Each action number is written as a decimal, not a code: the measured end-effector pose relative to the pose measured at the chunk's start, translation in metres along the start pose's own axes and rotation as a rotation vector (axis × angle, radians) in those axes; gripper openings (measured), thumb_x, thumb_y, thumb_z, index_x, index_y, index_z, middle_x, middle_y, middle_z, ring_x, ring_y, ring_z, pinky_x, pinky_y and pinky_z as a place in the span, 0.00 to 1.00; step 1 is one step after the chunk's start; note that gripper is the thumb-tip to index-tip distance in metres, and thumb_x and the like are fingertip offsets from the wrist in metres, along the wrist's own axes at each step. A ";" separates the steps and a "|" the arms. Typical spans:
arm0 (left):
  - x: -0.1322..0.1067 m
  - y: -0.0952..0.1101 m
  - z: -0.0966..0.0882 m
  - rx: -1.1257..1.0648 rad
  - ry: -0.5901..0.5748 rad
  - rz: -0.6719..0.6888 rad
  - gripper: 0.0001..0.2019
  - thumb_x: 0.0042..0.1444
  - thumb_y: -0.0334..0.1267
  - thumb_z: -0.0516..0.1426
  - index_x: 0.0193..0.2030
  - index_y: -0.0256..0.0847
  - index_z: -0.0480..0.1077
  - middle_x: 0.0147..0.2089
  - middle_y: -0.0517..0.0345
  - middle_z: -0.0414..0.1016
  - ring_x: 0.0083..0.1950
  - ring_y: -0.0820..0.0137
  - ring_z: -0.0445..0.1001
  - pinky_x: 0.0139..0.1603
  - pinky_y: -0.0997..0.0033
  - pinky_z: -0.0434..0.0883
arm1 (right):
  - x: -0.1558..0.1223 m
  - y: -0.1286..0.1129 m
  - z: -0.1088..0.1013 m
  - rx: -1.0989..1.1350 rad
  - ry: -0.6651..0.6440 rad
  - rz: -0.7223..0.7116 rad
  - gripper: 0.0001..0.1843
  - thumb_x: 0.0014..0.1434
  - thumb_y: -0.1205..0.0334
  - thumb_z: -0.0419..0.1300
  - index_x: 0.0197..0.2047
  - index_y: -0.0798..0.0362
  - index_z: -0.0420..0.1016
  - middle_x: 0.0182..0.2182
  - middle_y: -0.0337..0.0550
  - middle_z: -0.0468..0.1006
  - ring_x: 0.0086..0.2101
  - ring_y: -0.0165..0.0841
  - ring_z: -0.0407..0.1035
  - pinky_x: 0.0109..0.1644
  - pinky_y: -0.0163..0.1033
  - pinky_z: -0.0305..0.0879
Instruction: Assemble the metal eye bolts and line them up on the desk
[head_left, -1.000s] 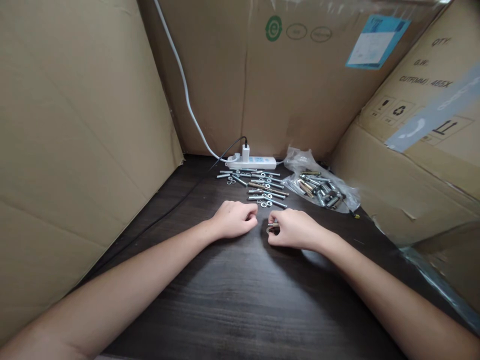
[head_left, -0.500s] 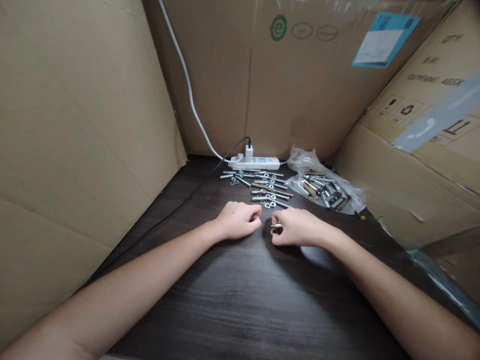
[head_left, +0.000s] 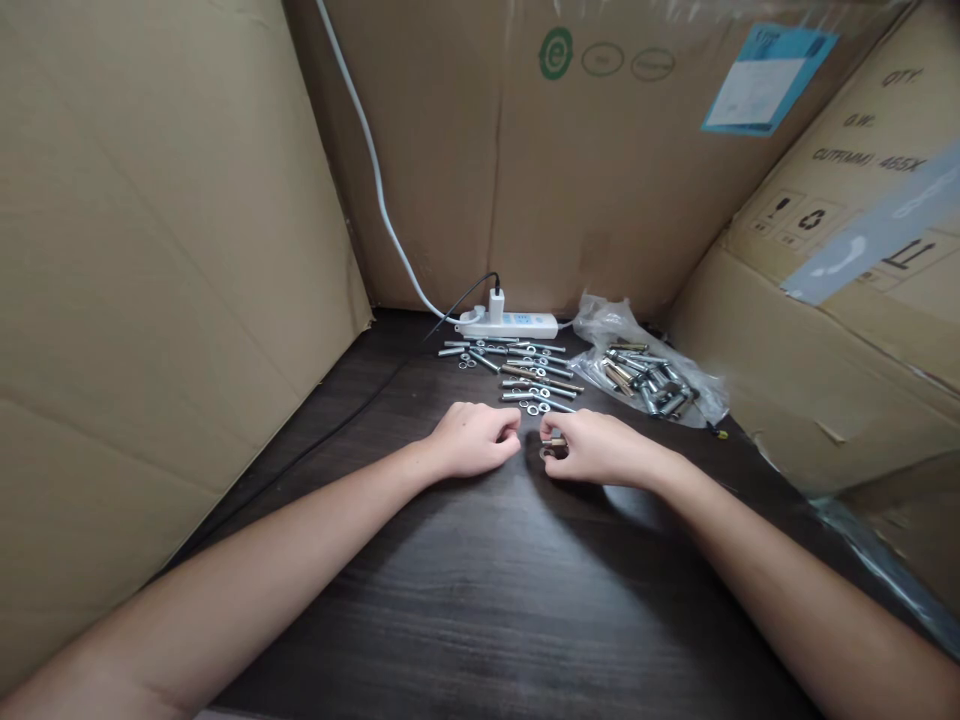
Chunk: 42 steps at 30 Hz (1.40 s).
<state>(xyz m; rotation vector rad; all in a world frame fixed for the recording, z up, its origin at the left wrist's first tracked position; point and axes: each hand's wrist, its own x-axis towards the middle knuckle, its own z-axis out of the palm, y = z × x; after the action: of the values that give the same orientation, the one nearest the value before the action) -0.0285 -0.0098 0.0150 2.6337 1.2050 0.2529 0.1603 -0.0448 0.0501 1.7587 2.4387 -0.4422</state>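
Observation:
My left hand (head_left: pixel 480 440) is closed, knuckles up, over the dark table; whatever its fingers may hold is hidden. Just to the right, my right hand (head_left: pixel 600 447) is curled around a brass-coloured bolt (head_left: pixel 553 442), whose end points left out of the grip. A washer (head_left: pixel 546 454) shows by the thumb and fingertips of the same hand, below the bolt. A small gap separates the two hands. Beyond them lie several metal rods (head_left: pixel 544 385) in loose rows, with flat washers (head_left: pixel 533 409) and rings scattered among them.
A clear plastic bag (head_left: pixel 600 315) with several bolts and sleeves (head_left: pixel 660 385) lies at the back right. Behind the rods stands a white power strip (head_left: pixel 525 325) with a plugged-in charger (head_left: pixel 496 305). A black cable (head_left: pixel 337 430) crosses the table's left side. Cardboard boxes (head_left: pixel 435 150) wall in three sides.
My right hand has risen slightly and its fingers have shifted around the bolt and washer, which now show a little more. My left hand stays almost still.

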 end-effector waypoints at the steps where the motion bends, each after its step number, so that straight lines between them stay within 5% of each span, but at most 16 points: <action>1: 0.000 0.000 0.000 0.000 0.003 0.005 0.07 0.53 0.40 0.49 0.30 0.45 0.67 0.28 0.63 0.74 0.29 0.69 0.70 0.27 0.71 0.51 | 0.000 0.000 0.001 0.000 0.006 0.008 0.14 0.48 0.56 0.57 0.38 0.49 0.71 0.30 0.40 0.76 0.26 0.31 0.65 0.27 0.33 0.50; 10: 0.001 0.000 0.001 -0.013 0.018 0.020 0.06 0.54 0.40 0.50 0.31 0.44 0.66 0.28 0.64 0.74 0.28 0.70 0.69 0.27 0.72 0.51 | 0.014 0.007 0.019 0.012 0.214 0.022 0.12 0.52 0.56 0.56 0.41 0.47 0.71 0.28 0.39 0.77 0.29 0.33 0.68 0.30 0.33 0.52; 17: -0.001 -0.002 -0.002 -0.133 0.043 0.030 0.07 0.57 0.41 0.48 0.40 0.46 0.64 0.28 0.65 0.71 0.27 0.71 0.68 0.28 0.73 0.55 | 0.016 0.005 0.026 0.133 0.374 -0.058 0.08 0.57 0.58 0.53 0.38 0.48 0.69 0.23 0.36 0.73 0.23 0.29 0.63 0.28 0.32 0.50; 21: -0.002 -0.002 -0.002 -0.176 0.052 0.055 0.10 0.60 0.45 0.47 0.43 0.45 0.64 0.28 0.65 0.69 0.27 0.72 0.67 0.28 0.74 0.56 | 0.013 -0.002 0.030 0.212 0.399 -0.157 0.04 0.56 0.60 0.52 0.34 0.51 0.65 0.23 0.36 0.71 0.22 0.28 0.60 0.28 0.32 0.50; 27: -0.002 -0.001 0.001 -0.210 0.056 0.135 0.09 0.61 0.44 0.47 0.40 0.44 0.63 0.29 0.65 0.69 0.27 0.73 0.67 0.28 0.75 0.57 | 0.011 -0.007 0.036 0.281 0.449 -0.162 0.09 0.54 0.64 0.51 0.40 0.50 0.56 0.23 0.33 0.68 0.21 0.29 0.60 0.29 0.33 0.52; 36: -0.001 -0.001 0.003 -0.253 0.094 0.151 0.12 0.61 0.46 0.48 0.35 0.41 0.65 0.28 0.64 0.68 0.26 0.74 0.65 0.28 0.75 0.57 | 0.008 -0.011 0.036 0.225 0.458 -0.184 0.07 0.55 0.64 0.49 0.38 0.50 0.55 0.24 0.34 0.69 0.20 0.29 0.62 0.28 0.33 0.52; 42: -0.003 -0.002 0.004 -0.370 0.160 0.154 0.11 0.60 0.44 0.49 0.40 0.42 0.67 0.24 0.66 0.61 0.24 0.76 0.59 0.27 0.76 0.56 | 0.008 -0.012 0.034 0.124 0.494 -0.070 0.10 0.55 0.57 0.50 0.39 0.51 0.58 0.22 0.36 0.70 0.21 0.32 0.64 0.28 0.34 0.49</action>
<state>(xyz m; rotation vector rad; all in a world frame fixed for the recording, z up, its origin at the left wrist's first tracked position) -0.0309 -0.0116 0.0109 2.4140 0.8942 0.6580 0.1436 -0.0505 0.0173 2.0396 2.8598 -0.1802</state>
